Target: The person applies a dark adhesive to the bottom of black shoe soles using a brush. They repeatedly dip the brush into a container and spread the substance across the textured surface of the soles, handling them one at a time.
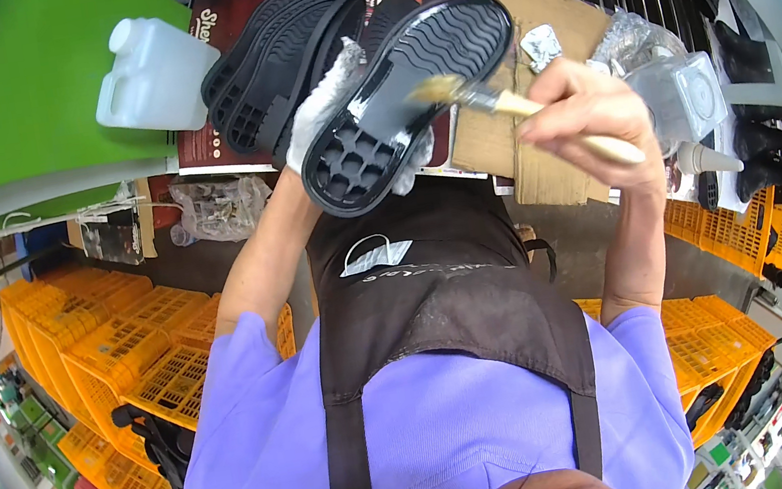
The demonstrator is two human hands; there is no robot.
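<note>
My left hand, in a white glove, holds a black shoe sole tilted up in front of me, its inner face toward me and shiny grey in the middle. In my bare right hand is a wooden-handled brush; its pale bristles touch the sole's middle. Both hands are raised over the bench edge, right hand to the right of the sole.
Several black soles lie stacked on the bench behind, beside a white plastic jug. A cardboard sheet, crumpled foil, a clear container and a white nozzle bottle sit right. Orange crates stand on the floor at both sides.
</note>
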